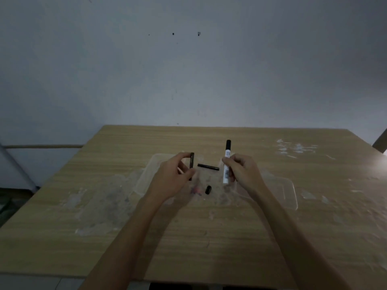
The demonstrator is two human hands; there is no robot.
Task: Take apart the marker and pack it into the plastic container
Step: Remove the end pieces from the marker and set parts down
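Note:
My right hand (240, 169) grips a white marker barrel (226, 162) with a black end, held nearly upright over the clear plastic container (146, 181). My left hand (173, 176) pinches a dark thin rod-like marker part (191, 162), also upright, above the container's left side. Inside the container lie a black stick (208, 167), a small black cap (208, 189) and a small pinkish piece (196, 190). The two hands are apart, with the loose parts between them.
The container's clear lid (282, 191) lies flat to the right of the container. The wooden table (209, 237) has pale smears across it. A grey wall stands behind the table's far edge.

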